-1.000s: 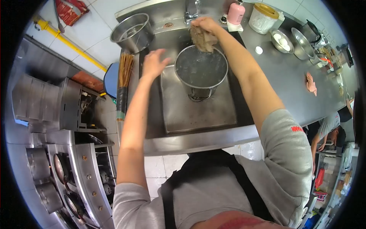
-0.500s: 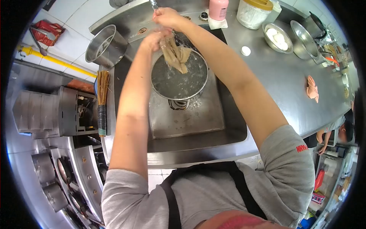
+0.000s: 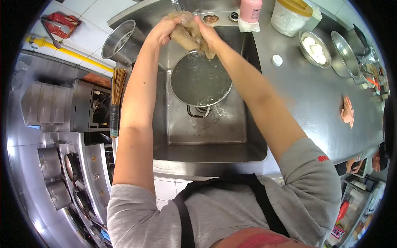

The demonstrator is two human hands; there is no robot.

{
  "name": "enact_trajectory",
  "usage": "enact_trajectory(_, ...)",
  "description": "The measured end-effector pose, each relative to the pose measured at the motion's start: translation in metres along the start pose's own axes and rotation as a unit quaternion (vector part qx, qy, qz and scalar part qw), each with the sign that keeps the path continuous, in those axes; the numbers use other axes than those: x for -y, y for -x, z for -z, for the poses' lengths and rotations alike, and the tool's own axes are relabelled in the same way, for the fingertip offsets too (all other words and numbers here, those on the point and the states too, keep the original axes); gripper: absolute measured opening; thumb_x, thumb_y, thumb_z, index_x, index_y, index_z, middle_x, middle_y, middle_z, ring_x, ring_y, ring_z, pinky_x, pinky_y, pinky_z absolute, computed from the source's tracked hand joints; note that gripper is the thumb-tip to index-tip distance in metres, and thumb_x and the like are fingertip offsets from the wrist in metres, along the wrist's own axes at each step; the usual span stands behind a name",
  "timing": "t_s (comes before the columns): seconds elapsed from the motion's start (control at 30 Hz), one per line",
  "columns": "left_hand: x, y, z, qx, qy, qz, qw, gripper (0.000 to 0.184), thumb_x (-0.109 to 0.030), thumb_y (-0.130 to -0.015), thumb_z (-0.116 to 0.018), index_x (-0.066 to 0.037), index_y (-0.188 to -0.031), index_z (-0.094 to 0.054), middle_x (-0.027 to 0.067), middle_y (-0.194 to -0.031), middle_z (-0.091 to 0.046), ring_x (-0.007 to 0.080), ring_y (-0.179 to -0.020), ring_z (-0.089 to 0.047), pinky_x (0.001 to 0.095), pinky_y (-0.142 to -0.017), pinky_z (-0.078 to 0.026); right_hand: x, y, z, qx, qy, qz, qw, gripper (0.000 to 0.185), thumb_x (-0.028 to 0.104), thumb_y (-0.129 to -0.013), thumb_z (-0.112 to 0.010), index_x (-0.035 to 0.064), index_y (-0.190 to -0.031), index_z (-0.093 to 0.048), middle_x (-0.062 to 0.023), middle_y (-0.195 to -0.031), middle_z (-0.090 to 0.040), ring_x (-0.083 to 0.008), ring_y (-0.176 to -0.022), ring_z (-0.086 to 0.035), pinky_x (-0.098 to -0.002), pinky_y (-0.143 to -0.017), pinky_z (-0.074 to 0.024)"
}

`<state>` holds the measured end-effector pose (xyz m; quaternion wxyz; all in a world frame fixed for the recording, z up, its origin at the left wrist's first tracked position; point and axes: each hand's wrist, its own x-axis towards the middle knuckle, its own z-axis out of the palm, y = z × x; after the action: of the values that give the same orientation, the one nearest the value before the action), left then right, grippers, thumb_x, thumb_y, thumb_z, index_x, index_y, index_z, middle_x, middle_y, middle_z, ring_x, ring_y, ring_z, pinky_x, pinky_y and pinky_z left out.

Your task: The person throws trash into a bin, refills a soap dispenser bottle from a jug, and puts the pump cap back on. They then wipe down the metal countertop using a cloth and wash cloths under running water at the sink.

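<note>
A wet, beige-brown cloth (image 3: 186, 36) is spread between my two hands under the faucet, above the far rim of a pot. My left hand (image 3: 163, 31) grips its left side, and my right hand (image 3: 208, 34) has hold of its right side. Beneath them, the metal pot (image 3: 201, 80) full of cloudy water stands in the steel sink (image 3: 206, 132). Part of the faucet (image 3: 177, 5) shows just behind the cloth.
Left of the sink are a steel pot (image 3: 121, 43) and a bundled stick brush (image 3: 115, 101). On the right counter lie a pink bottle (image 3: 250, 11), a lidded tub (image 3: 289, 18), a bowl of white items (image 3: 315, 48) and a pink cloth (image 3: 347, 111). Another person is at far right.
My left hand has come over from the side to take the cloth. My right hand has left the faucet and now holds the cloth, which is raised and more spread out.
</note>
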<state>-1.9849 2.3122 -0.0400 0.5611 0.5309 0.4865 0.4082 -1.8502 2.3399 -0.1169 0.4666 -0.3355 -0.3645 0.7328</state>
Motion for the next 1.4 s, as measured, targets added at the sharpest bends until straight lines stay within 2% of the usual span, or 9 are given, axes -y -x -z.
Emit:
enact_trajectory(0.1,0.016,-0.002,-0.014,-0.035,0.130,0.038,0.990,0.041,-0.026,-0.079,-0.058,0.002,-0.106,-0.048,0.0112,-0.101,-0.054,0.0211,-0.090,-0.055,0.0345,-0.079,-0.046,-0.042,-0.020,-0.007,0.000,-0.239,0.005,0.971,0.032,0.024,-0.079,-0.057,0.0036,-0.103,-0.055,-0.0104,-0.094,-0.059,-0.0203,-0.087,-0.056,-0.0312,-0.074,-0.0438)
enact_trajectory(0.27,0.072,0.000,-0.011,-0.121,0.053,0.142,0.981,0.036,-0.028,-0.086,-0.044,0.001,-0.106,-0.047,0.0098,-0.093,-0.057,0.0200,-0.077,-0.058,0.0346,-0.070,-0.048,-0.031,0.012,-0.040,-0.199,0.235,0.163,0.937,0.029,0.002,-0.071,-0.046,0.0082,-0.099,-0.052,-0.0148,-0.092,-0.058,-0.0239,-0.086,-0.055,-0.0321,-0.076,-0.0430)
enact_trajectory(0.4,0.028,0.011,-0.010,0.001,-0.106,0.117,0.987,0.032,-0.022,-0.086,-0.045,0.000,-0.110,-0.044,0.0116,-0.098,-0.057,0.0204,-0.084,-0.058,0.0353,-0.073,-0.049,-0.015,-0.006,-0.003,-0.034,0.538,0.142,0.831,0.035,0.017,-0.069,-0.055,0.0086,-0.103,-0.050,-0.0166,-0.099,-0.056,-0.0348,-0.095,-0.051,-0.0380,-0.084,-0.0404)
enact_trajectory(0.5,0.013,0.028,0.005,0.112,-0.127,0.141,0.975,0.043,-0.027,-0.079,-0.056,-0.003,-0.112,-0.043,0.0115,-0.101,-0.055,0.0200,-0.086,-0.057,0.0348,-0.071,-0.049,0.012,-0.020,0.001,0.190,0.533,0.018,0.825,0.015,0.002,-0.062,-0.057,0.0002,-0.077,-0.058,-0.0034,-0.055,-0.053,-0.0127,-0.042,-0.046,-0.0244,-0.037,-0.0351)
enact_trajectory(0.6,0.023,0.026,0.015,0.114,-0.357,0.244,0.894,0.071,-0.047,-0.061,-0.070,-0.006,-0.113,-0.045,0.0094,-0.104,-0.055,0.0208,-0.092,-0.054,0.0303,-0.070,-0.046,0.040,-0.012,-0.021,0.225,0.565,0.078,0.790,0.024,-0.001,-0.058,-0.060,0.0032,-0.081,-0.059,-0.0016,-0.065,-0.054,-0.0078,-0.060,-0.050,-0.0232,-0.048,-0.0414)
enact_trajectory(0.8,0.050,0.011,0.003,-0.036,0.003,-0.008,0.999,0.036,-0.024,-0.080,-0.057,-0.004,-0.108,-0.047,0.0086,-0.096,-0.056,0.0187,-0.087,-0.056,0.0318,-0.069,-0.047,-0.005,-0.022,-0.001,0.064,0.339,0.207,0.916,0.022,0.009,-0.076,-0.053,0.0025,-0.097,-0.056,-0.0055,-0.089,-0.057,-0.0125,-0.076,-0.053,-0.0234,-0.066,-0.0421)
enact_trajectory(0.87,0.039,0.009,-0.003,-0.076,0.179,-0.058,0.979,0.024,-0.012,-0.085,-0.047,-0.001,-0.107,-0.045,0.0104,-0.096,-0.055,0.0199,-0.086,-0.056,0.0357,-0.068,-0.050,-0.024,-0.009,0.003,-0.081,0.194,-0.035,0.977,0.030,0.020,-0.072,-0.057,0.0058,-0.099,-0.059,-0.0112,-0.093,-0.061,-0.0216,-0.082,-0.058,-0.0299,-0.074,-0.0434)
enact_trajectory(1.1,0.085,-0.001,-0.008,-0.154,0.345,0.145,0.915,0.030,-0.023,-0.090,-0.037,0.000,-0.110,-0.041,0.0129,-0.106,-0.051,0.0263,-0.093,-0.054,0.0437,-0.080,-0.046,0.023,0.000,-0.034,-0.019,0.623,0.172,0.763,0.018,0.027,-0.071,-0.057,0.0113,-0.076,-0.063,-0.0094,-0.080,-0.062,-0.0273,-0.079,-0.057,-0.0323,-0.073,-0.0442)
enact_trajectory(1.4,0.081,-0.010,-0.035,-0.043,0.309,0.112,0.943,0.023,-0.011,-0.086,-0.041,0.000,-0.106,-0.040,0.0166,-0.097,-0.052,0.0279,-0.087,-0.056,0.0430,-0.076,-0.048,0.067,-0.010,-0.055,0.093,0.502,-0.024,0.859,0.015,0.014,-0.077,-0.054,0.0006,-0.079,-0.060,-0.0112,-0.078,-0.060,-0.0167,-0.065,-0.059,-0.0277,-0.056,-0.0507)
